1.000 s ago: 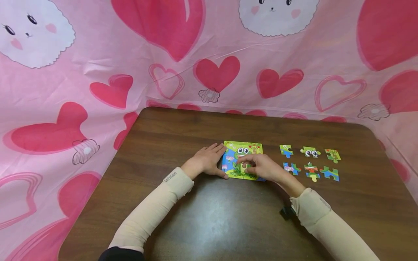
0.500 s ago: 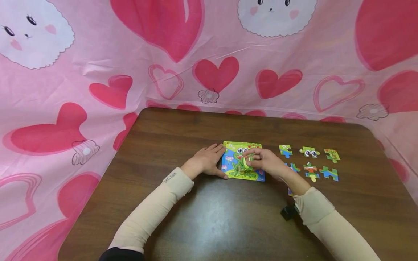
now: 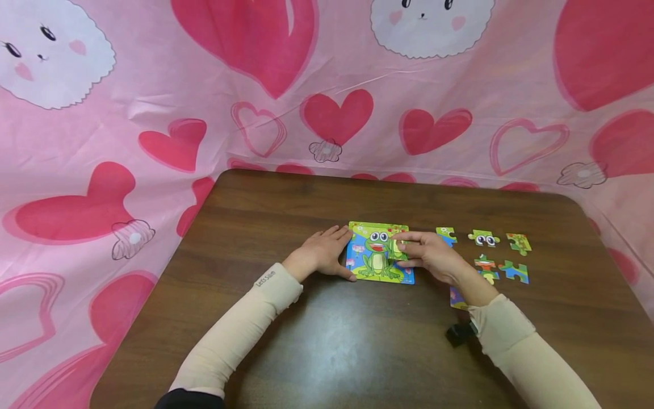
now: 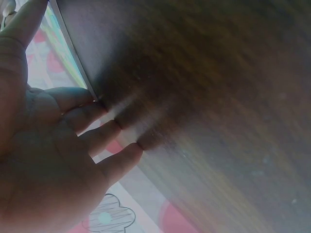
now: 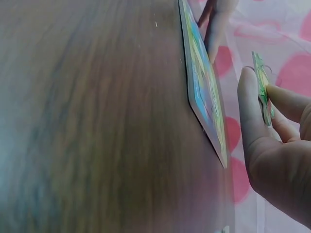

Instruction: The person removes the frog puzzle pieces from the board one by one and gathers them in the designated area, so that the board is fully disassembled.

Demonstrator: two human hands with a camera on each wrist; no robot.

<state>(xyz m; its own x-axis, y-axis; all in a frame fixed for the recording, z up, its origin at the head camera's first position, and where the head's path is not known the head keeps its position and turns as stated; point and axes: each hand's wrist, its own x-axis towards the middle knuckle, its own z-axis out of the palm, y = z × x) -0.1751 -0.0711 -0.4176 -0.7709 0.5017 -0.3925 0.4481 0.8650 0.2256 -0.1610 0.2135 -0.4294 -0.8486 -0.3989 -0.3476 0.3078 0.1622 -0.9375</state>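
Observation:
In the head view, a frog picture puzzle board [image 3: 364,266] lies on the table. My left hand [image 3: 322,251] rests along its left edge, fingers straight and thumb at the near corner. The left wrist view shows the palm side of this hand [image 4: 53,150] by the board's edge. Above the board's right part, my right hand [image 3: 434,254] pinches a green-and-yellow puzzle piece [image 3: 396,250] between thumb and fingers. The right wrist view has the piece [image 5: 262,87] edge-on and apart from the board [image 5: 204,92]. The frog picture shows beneath the piece's place.
Right of the board lie several loose puzzle pieces, among them one with eyes [image 3: 484,238], a tree piece [image 3: 520,243] and a blue-green piece [image 3: 516,271]. A purple piece [image 3: 457,298] is partly under the right forearm. A black block [image 3: 458,334] sits by the right cuff.
My right hand has risen from the middle of the board and moved right with the puzzle piece pinched in it, uncovering the frog picture. The left hand stays put.

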